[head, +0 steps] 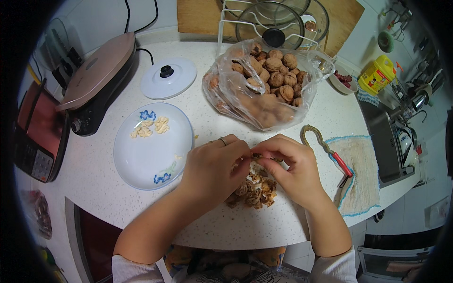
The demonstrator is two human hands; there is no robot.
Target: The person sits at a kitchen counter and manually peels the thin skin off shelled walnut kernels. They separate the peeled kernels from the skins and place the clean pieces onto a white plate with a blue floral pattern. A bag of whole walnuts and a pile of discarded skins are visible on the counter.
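My left hand (219, 166) and my right hand (292, 166) meet above the counter, fingertips pinching a small dark piece of walnut (257, 155) between them. My fingers hide much of that piece. Under them lies a heap of broken walnut shells (256, 192). Left of my left hand is a white oval plate (148, 159) with blue flowers, bearing a few pale walnut kernels (150, 128) near its far side. Beyond my hands sits a clear plastic bag (254, 102), open at the top and full of whole walnuts (277, 74).
A red-handled metal cracker (341, 163) rests partly on a cream cloth (364, 177) beside the sink (375, 141). At left stand an electric griddle (101, 70) and a white lid (169, 81). Behind the bag, glass lids (270, 21) lean in a wire rack. A bowl (343, 83) holds dark red fruit.
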